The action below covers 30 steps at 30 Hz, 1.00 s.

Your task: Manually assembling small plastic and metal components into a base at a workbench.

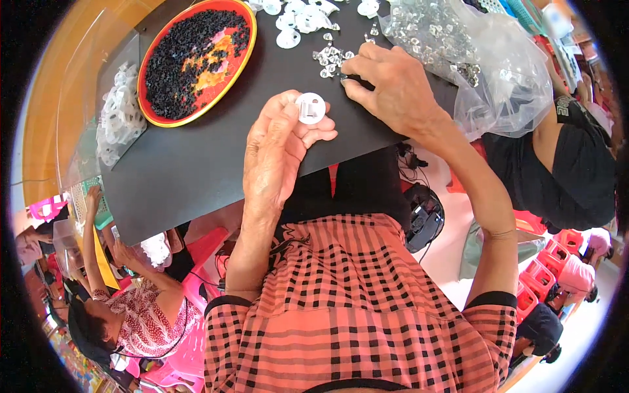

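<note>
My left hand [278, 147] holds a small white plastic disc [310, 108] between thumb and fingertips, above the near edge of a black table top [196, 170]. My right hand [393, 85] rests palm down on the table, its fingertips pinching at a little heap of small clear pieces [329, 60]. More white discs [298, 19] lie at the far edge of the table.
A red-rimmed round tray [200, 59] full of small black parts sits at the far left. A clear bag of white discs [121, 118] lies left of it, and a clear bag of small shiny pieces [472, 52] lies at the right. Other people sit at left and right, with red stools [544, 275].
</note>
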Available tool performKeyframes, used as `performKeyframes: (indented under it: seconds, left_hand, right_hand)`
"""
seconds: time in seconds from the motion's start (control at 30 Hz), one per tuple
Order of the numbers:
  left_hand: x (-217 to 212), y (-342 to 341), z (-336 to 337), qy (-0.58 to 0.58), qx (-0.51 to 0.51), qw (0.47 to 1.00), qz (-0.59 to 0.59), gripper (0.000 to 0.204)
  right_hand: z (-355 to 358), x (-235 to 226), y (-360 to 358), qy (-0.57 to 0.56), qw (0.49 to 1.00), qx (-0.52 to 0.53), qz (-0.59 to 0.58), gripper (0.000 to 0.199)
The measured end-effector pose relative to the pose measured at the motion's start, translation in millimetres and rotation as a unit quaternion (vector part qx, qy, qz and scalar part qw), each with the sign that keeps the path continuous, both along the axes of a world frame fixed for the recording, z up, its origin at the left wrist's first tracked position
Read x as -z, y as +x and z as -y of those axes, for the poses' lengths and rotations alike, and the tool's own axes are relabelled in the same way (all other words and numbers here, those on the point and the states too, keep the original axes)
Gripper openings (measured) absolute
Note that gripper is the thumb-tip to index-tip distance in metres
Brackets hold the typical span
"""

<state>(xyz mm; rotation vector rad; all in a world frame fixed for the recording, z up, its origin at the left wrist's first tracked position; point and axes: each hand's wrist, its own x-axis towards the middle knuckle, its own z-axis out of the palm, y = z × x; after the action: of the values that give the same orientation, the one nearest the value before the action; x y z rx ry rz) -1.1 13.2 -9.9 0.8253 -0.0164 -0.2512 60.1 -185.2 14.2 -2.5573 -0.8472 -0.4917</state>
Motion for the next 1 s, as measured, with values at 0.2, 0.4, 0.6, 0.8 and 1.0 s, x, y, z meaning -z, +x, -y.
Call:
performKeyframes:
  seconds: [0.2, 0.4, 0.6, 0.8, 1.0]
  left_hand:
    - [-1.2, 1.1, 0.3, 0.009, -0.007, 1.0, -0.013, 0.028]
    - [4.4, 4.7, -3.2, -0.058, 0.024, 0.998, -0.011, 0.025]
    - [2.1, 6.4, -9.4, -0.117, 0.034, 0.992, -0.011, 0.03]
    - [0.9, 8.1, -11.6, -0.136, 0.027, 0.99, -0.024, 0.033]
    - [-1.5, 6.7, -8.9, -0.144, 0.035, 0.989, -0.019, 0.035]
  right_hand:
    - [-0.1, -3.6, -0.9, 0.077, 0.996, -0.027, -0.025, 0.014]
    - [-9.9, -15.3, -9.8, 0.208, 0.958, -0.055, -0.192, 0.013]
    - [-16.9, -10.8, -11.7, 0.23, 0.941, -0.108, -0.223, 0.013]
    - [-17.3, -2.2, -12.9, 0.313, 0.89, -0.12, -0.308, 0.012]
    - [-14.2, -2.3, -11.1, 0.383, 0.797, -0.116, -0.452, 0.01]
